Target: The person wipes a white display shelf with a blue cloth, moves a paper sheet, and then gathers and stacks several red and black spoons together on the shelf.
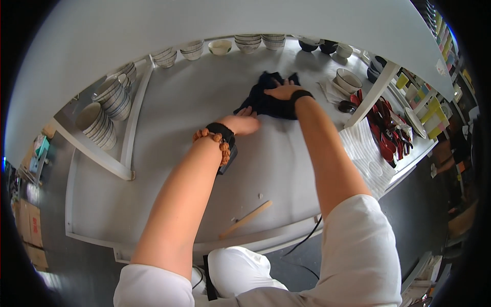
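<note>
White sleeves [358, 245] front grey tabletop [192, 94], bowls [248, 44]; right grip [284, 92] splayed on cloth [276, 109], left grip [240, 123] unclenched.

Red print [35, 225] on a cardboard box [25, 217] at the far left is too small and blurred to read clearly.

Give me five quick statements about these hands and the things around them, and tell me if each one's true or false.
1. The right hand is on the dark cloth. True.
2. The pile of red and dark utensils lies to the right of the right arm. True.
3. The beaded bracelet is worn on the right arm. False: it is on the left arm.
4. The thin wooden stick lies beyond the cloth. False: it lies nearer the person than the cloth.
5. Stacked bowls stand on the left side. True.
</note>
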A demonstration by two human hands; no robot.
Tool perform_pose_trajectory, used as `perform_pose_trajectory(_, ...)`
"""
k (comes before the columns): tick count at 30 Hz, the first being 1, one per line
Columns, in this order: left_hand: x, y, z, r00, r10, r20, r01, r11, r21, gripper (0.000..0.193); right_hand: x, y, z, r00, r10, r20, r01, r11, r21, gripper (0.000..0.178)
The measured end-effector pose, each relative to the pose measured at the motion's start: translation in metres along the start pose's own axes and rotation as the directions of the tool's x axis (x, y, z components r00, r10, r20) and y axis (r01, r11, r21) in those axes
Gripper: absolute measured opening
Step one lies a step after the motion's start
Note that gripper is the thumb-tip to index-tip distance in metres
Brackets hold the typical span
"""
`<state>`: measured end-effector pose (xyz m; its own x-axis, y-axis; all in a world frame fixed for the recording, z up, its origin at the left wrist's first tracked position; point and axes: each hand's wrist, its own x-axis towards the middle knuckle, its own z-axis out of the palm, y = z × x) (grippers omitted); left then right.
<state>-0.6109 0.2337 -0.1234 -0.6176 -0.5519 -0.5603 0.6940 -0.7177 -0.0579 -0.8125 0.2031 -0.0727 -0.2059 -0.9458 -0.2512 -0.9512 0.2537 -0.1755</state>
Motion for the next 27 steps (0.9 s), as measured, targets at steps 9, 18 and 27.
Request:
perform_pose_trajectory(9, -0.134, -0.008, -0.002, 0.982, 0.180, 0.055, 0.144, -0.907, 0.395, 0.065, -0.086, -0.012, 0.019, 0.996, 0.031, 0.080, -0.025, 0.997, -0.075, 0.092)
perform_pose_trajectory(18, -0.274, 0.013, -0.085, 0.999, -0.026, 0.042, -0.040, -0.920, 0.390, 0.059, -0.214, -0.050, 0.076, 0.886, -0.458, 0.071, 0.463, 0.863, -0.201, 0.066)
perform_pose_trajectory(27, -0.359, -0.020, -0.135, 0.953, 0.033, 0.302, -0.131, -0.852, 0.507, 0.042, -0.271, -0.077, 0.072, 0.512, -0.855, 0.082, 0.855, 0.498, -0.141, 0.047)
